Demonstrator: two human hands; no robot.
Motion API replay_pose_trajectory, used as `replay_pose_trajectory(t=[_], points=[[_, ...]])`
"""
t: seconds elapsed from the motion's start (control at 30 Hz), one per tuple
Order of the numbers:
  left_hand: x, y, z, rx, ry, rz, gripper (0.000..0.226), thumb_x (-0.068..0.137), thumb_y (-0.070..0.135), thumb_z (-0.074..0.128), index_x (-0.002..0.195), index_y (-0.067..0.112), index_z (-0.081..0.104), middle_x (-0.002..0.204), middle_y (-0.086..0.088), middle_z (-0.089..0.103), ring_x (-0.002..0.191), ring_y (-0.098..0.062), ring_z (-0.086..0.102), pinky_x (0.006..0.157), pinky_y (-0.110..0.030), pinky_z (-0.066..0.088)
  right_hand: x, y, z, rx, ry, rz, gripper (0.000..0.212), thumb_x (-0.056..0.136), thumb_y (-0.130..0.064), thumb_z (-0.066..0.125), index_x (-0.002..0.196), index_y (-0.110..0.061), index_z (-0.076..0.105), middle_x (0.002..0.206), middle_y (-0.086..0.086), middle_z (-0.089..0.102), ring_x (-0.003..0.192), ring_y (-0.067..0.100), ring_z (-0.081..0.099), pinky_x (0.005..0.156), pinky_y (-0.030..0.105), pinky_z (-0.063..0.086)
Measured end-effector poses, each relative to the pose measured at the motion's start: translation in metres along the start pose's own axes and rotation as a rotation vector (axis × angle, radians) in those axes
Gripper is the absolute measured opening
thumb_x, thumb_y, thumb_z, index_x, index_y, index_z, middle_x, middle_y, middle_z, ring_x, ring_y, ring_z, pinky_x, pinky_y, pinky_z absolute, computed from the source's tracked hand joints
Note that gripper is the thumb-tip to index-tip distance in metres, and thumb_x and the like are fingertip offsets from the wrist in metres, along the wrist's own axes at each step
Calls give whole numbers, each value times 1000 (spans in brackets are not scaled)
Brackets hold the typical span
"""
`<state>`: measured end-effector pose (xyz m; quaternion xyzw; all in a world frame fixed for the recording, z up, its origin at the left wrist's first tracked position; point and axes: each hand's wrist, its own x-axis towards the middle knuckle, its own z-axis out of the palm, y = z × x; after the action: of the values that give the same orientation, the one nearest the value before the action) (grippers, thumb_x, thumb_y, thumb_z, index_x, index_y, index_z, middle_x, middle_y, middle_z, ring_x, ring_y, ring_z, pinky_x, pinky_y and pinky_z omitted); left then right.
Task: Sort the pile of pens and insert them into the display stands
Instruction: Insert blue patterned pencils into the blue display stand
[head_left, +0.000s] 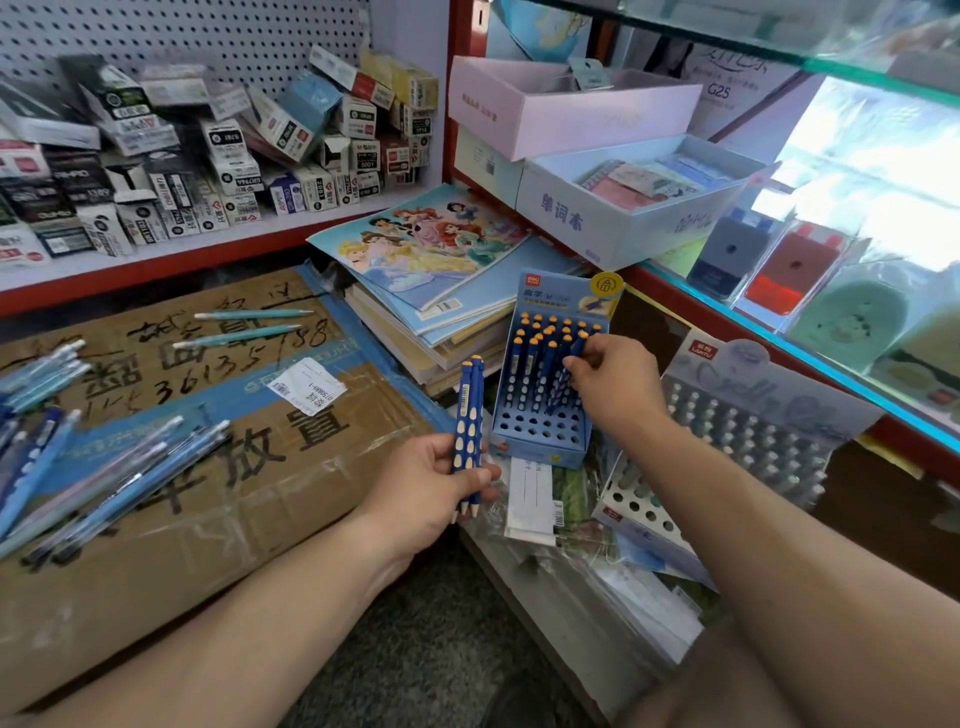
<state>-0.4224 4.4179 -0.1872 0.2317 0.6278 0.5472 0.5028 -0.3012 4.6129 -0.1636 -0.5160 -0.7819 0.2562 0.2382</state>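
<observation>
Pens: left hand grips three, right hand pinches one in the stand.

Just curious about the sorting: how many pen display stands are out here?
2. The blue stand, partly filled, at the right hand; the grey stand just right of it. Others may be hidden.

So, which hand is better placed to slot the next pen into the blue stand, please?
Right: the right hand is at the stand, pinching a pen; the left hand only holds spares.
</observation>
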Motion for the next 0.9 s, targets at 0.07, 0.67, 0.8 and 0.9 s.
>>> replay_pose_trajectory(t=[0.07, 0.67, 0.8, 0.9], points=[[1, 0, 0, 6, 2, -4, 25, 94, -3, 64, 116, 9, 67, 98, -9, 78, 78, -14, 76, 62, -22, 58, 1, 0, 2, 28, -8, -6, 11, 98, -19, 64, 99, -14, 74, 89, 0, 72, 83, 17, 65, 76, 29, 49], [-1, 3, 1, -24, -9, -10, 26, 95, -4, 62, 118, 8, 66, 98, -10, 78, 75, -12, 76, 59, -19, 56, 9, 2, 9, -62, 59, 7, 15, 93, -30, 72, 92, -15, 71, 86, 2, 69, 81, 20, 65, 73, 32, 52], [0, 2, 1, -13, -8, -9, 27, 95, -3, 62, 120, 8, 66, 97, -8, 79, 78, -13, 76, 63, -22, 58, 10, 7, 18, -158, -4, 15, 18, 92, -33, 72, 90, -15, 69, 86, 5, 68, 83, 24, 64, 69, 32, 49], [-1, 2, 1, -27, -12, -10, 28, 95, -4, 62, 120, 7, 66, 99, -10, 78, 79, -14, 76, 63, -21, 58, 10, 6, 19, -162, -27, 35, 19, 92, -33, 73, 89, -16, 67, 87, 4, 67, 83, 23, 64, 67, 31, 46]])
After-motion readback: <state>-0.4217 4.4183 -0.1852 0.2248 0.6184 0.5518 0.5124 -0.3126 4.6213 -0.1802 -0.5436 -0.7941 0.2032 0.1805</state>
